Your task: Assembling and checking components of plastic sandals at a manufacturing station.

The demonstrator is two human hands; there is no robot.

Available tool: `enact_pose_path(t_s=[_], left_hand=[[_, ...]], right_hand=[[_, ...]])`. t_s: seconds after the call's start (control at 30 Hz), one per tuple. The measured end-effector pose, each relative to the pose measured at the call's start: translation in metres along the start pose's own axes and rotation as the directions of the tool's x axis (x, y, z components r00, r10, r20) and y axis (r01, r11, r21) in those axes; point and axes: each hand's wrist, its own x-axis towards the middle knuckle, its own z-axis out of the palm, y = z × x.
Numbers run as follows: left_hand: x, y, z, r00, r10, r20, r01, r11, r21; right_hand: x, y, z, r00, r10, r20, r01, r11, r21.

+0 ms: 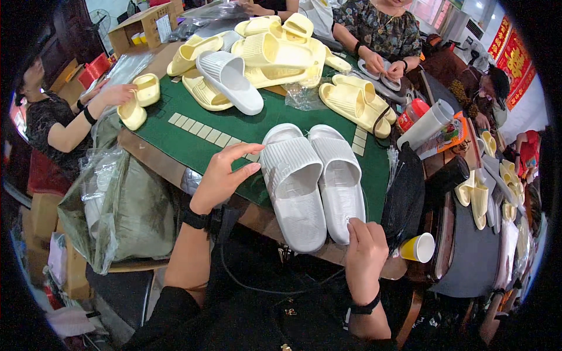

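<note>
A pair of light grey slide slippers lies side by side in front of me, heels toward me and overhanging the table's near edge. My left hand (227, 175) is open beside the left slipper (295, 193), thumb and forefinger apart, fingertips close to its strap. My right hand (366, 251) is closed in a pinch at the heel of the right slipper (342, 202). A small pale round mark shows at those fingertips; whatever is between them is too small to make out. Another grey slipper (230, 82) rests on a heap of pale yellow slippers (269, 50) farther back.
The table has a green top (161, 120) with rows of cream tiles (202, 130). At the left a person's hands hold yellow slippers (139, 102); across the table another handles grey ones (381, 75). A yellow paper cup (417, 248) and a white tumbler (427, 124) are at the right.
</note>
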Motion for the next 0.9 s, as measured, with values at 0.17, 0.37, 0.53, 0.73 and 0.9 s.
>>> enact_pose_path(t_s=[0.17, 0.37, 0.53, 0.73, 0.9], left_hand=[[0.000, -0.004, 0.000, 0.998, 0.043, -0.053, -0.043, 0.999, -0.006], [0.001, -0.009, -0.011, 0.997, 0.042, -0.061, -0.044, 0.998, -0.040], [0.011, -0.026, -0.012, 0.997, 0.016, -0.080, -0.011, 0.998, 0.069], [0.023, -0.019, -0.022, 0.990, -0.074, -0.120, 0.097, 0.975, 0.199], [0.016, -0.031, -0.021, 0.984, -0.128, -0.127, 0.146, 0.979, 0.140]], right_hand=[[0.015, -0.008, 0.013, 0.997, -0.041, 0.059, 0.049, 0.988, -0.147], [0.044, -0.019, 0.025, 0.961, -0.114, 0.251, 0.168, 0.964, -0.208], [0.065, -0.016, 0.043, 0.914, -0.223, 0.340, 0.288, 0.945, -0.156], [0.075, -0.023, 0.040, 0.913, -0.122, 0.389, 0.208, 0.960, -0.187], [0.065, -0.005, 0.024, 0.929, -0.105, 0.354, 0.158, 0.979, -0.125]])
